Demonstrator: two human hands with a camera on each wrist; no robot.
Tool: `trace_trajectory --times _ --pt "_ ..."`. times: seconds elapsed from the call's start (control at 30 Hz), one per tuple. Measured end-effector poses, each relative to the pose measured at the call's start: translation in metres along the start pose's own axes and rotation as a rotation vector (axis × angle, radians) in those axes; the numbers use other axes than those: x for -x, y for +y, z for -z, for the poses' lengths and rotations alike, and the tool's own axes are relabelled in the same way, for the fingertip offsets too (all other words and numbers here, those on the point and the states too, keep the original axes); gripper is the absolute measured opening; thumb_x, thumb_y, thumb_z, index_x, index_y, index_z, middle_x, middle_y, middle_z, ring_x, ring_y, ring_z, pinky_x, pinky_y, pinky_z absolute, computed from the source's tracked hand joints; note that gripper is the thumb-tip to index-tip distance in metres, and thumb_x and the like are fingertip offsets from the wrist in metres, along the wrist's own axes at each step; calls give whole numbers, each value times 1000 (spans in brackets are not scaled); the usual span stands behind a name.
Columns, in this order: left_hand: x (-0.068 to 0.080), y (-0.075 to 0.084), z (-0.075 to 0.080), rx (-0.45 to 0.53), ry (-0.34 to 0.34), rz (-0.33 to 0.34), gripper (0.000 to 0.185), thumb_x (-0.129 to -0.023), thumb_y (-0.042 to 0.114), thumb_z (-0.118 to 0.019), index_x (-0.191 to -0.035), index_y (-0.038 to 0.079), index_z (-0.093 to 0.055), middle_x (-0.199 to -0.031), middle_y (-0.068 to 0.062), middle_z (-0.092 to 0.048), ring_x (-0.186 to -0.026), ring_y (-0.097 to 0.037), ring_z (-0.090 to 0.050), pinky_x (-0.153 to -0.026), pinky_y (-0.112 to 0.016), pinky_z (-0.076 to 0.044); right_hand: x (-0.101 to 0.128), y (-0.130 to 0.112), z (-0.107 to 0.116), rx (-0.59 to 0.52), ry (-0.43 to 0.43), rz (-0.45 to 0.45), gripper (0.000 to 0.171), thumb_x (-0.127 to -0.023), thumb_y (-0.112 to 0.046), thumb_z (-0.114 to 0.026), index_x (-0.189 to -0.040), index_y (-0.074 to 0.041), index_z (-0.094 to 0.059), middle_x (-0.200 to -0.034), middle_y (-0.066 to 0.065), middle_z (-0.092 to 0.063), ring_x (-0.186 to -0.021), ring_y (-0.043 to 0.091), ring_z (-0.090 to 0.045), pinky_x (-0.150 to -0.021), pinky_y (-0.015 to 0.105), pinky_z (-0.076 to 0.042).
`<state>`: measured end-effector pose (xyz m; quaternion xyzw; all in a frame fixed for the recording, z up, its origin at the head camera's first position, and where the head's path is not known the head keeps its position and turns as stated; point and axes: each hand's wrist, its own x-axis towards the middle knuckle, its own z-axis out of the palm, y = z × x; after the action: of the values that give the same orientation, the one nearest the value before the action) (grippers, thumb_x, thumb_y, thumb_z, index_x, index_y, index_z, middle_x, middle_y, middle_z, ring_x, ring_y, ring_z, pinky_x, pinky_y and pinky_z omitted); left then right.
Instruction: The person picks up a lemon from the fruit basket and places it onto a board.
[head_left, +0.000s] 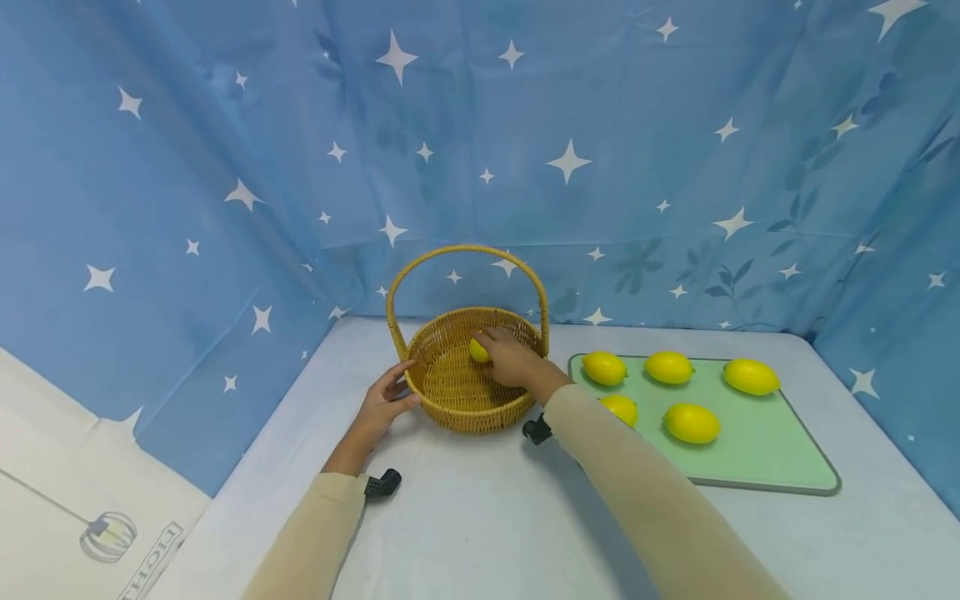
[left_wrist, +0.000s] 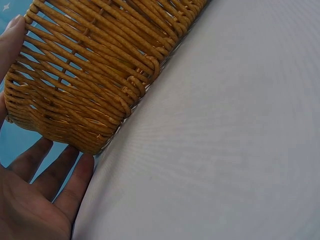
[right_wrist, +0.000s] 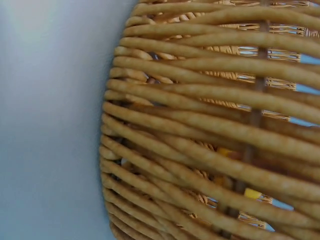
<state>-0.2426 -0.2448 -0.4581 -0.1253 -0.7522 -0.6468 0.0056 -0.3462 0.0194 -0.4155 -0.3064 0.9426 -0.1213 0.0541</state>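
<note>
A round wicker basket [head_left: 480,421] with a tall arched handle stands on the table. My left hand [head_left: 378,408] rests against its left side, fingers spread and nearly straight; in the left wrist view, fingertips of the left hand [left_wrist: 37,200] touch the woven wall [left_wrist: 95,65]. Reaching over the rim, my right hand [head_left: 513,358] is inside the basket and holds a yellow lemon [head_left: 479,351], partly hidden by the fingers. In the right wrist view the basket wall [right_wrist: 200,110] covers the hand, with a bit of yellow lemon [right_wrist: 252,193] showing through the weave.
To the basket's right lies a light green board [head_left: 765,450] with a grey edge, bearing several lemons [head_left: 692,423]; my right sleeve [head_left: 637,467] partly covers one. A blue star-patterned curtain [head_left: 480,125] hangs behind the white table [head_left: 450,533].
</note>
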Motion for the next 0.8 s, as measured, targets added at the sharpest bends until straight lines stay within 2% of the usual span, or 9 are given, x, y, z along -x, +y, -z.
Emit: trace_trajectory --times 0.23,0.4,0.57,0.67,0.8 --pt "0 3 -1 6 2 3 70 -92 7 -68 -152 5 -32 -159 -12 -20 -137 -38 -33 -100 -41 -44 2 1 -1 18 79 12 76 -88 5 -62 -154 -15 -31 -144 16 -36 -132 32 -37 -98 41 -44" --pt "0 2 -2 9 5 10 69 -92 6 -68 -151 5 -33 -159 -12 -21 -137 -37 -34 -100 -41 -43 2 2 -3 35 70 14 70 -90 4 -60 -153 -14 -35 -136 17 -39 -124 30 -41 -91 39 -46" --pt "-1 2 -2 20 5 6 69 -91 6 -69 -151 5 -33 -159 -12 -21 -137 -38 -33 -101 -42 -43 2 3 -3 24 74 13 63 -93 -12 -65 -151 -14 -39 -138 17 -38 -128 34 -39 -97 45 -44" --pt "-1 1 -1 14 6 -1 70 -91 7 -69 -151 5 -33 -159 -13 -21 -137 -39 -33 -100 -41 -43 1 4 -2 15 81 17 65 -92 -22 -70 -150 -13 -40 -136 16 -39 -127 33 -41 -97 45 -44" --pt "-2 1 -1 7 5 -6 70 -91 8 -69 -151 4 -33 -159 -14 -21 -137 -39 -33 -99 -38 -44 2 2 -1 -4 74 21 69 -89 -25 -73 -149 -12 -41 -134 15 -40 -124 31 -44 -96 43 -46"
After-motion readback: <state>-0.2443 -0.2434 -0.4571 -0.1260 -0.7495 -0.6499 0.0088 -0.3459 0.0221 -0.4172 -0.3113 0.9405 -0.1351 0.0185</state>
